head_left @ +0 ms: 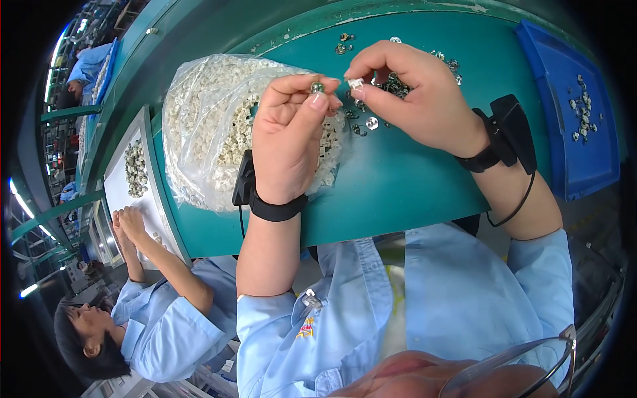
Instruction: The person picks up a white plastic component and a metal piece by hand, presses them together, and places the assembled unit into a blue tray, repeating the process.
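Observation:
Between the thumb and fingers of my left hand [288, 126] is a small round shiny metal part [317, 87], greenish in its reflections. My right hand [424, 99] pinches a small white plastic piece [356, 83] between thumb and forefinger. The two parts are held up close to each other, a short gap apart. Below and left of my left hand lies a clear plastic bag [206, 126] full of small white plastic pieces. A loose heap of shiny metal parts [397, 86] lies on the green table behind my right hand, which partly hides it.
The green tabletop [398, 192] carries the bag and heap. A blue tray [564, 162] at the right holds several small parts. At the left, a co-worker [159, 312] works with both hands over a white board [156, 205] bearing a pile of small parts [136, 169].

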`<action>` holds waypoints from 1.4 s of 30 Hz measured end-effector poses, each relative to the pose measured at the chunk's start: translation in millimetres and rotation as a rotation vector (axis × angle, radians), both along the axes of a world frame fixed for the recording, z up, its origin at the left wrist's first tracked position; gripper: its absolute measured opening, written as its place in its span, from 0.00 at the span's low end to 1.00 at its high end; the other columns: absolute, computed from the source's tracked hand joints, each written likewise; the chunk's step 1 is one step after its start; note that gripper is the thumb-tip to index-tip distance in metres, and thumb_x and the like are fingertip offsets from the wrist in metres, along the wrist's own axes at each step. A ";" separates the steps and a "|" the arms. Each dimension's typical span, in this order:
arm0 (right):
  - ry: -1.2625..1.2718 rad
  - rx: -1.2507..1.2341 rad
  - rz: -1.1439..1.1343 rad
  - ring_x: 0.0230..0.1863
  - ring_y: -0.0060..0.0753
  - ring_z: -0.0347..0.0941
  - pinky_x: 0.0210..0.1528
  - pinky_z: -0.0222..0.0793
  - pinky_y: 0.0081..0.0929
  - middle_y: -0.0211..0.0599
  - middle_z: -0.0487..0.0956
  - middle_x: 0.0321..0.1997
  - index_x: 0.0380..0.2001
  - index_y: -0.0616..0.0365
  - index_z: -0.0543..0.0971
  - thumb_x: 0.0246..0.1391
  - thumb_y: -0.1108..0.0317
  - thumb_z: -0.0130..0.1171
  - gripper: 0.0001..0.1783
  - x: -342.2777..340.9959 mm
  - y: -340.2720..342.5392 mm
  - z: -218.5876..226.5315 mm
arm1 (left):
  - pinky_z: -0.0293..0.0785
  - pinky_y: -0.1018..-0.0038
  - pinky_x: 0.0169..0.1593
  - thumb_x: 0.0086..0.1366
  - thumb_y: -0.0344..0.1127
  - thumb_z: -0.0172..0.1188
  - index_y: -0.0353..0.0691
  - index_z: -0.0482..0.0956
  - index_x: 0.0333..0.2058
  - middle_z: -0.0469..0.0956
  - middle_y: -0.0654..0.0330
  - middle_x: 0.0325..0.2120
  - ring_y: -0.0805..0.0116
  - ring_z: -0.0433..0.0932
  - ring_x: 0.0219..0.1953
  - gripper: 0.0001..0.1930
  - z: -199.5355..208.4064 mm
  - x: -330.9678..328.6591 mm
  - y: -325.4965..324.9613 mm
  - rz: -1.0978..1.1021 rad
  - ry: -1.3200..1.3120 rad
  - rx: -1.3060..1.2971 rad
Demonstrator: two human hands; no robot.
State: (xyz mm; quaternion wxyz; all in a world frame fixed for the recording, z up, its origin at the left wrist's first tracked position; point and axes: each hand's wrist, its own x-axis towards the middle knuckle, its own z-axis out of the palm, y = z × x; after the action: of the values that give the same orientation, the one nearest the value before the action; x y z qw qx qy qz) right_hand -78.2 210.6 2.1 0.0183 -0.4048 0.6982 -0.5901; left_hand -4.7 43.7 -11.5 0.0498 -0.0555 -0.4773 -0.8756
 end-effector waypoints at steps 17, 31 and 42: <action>-0.493 -0.146 0.248 0.38 0.21 0.71 0.40 0.67 0.15 0.34 0.74 0.36 0.41 0.65 0.70 0.53 0.75 0.50 0.12 -7.0 2.7 -1.4 | 0.71 0.79 0.41 0.56 0.24 0.54 0.32 0.72 0.41 0.76 0.56 0.33 0.71 0.75 0.36 0.12 -0.4 2.1 3.0 0.038 -0.071 -0.167; -0.443 -0.082 0.218 0.38 0.20 0.69 0.41 0.67 0.16 0.35 0.73 0.37 0.38 0.64 0.69 0.51 0.77 0.50 0.09 -2.1 1.5 1.0 | 0.70 0.78 0.44 0.55 0.22 0.55 0.32 0.71 0.38 0.75 0.56 0.34 0.71 0.74 0.38 0.10 4.3 3.3 5.2 0.070 -0.076 -0.134; -0.279 -0.102 0.286 0.36 0.21 0.69 0.38 0.67 0.15 0.36 0.72 0.35 0.31 0.63 0.68 0.50 0.78 0.52 0.05 -5.9 5.5 -1.4 | 0.70 0.79 0.43 0.55 0.22 0.55 0.32 0.71 0.38 0.75 0.56 0.34 0.73 0.74 0.37 0.10 2.8 3.9 6.8 0.053 -0.025 -0.189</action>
State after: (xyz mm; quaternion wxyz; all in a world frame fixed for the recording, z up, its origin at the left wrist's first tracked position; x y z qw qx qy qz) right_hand -84.1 216.2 0.6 0.1780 -0.4145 0.5936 -0.6664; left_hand -0.8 50.4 -8.7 0.0616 -0.0362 -0.5599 -0.8255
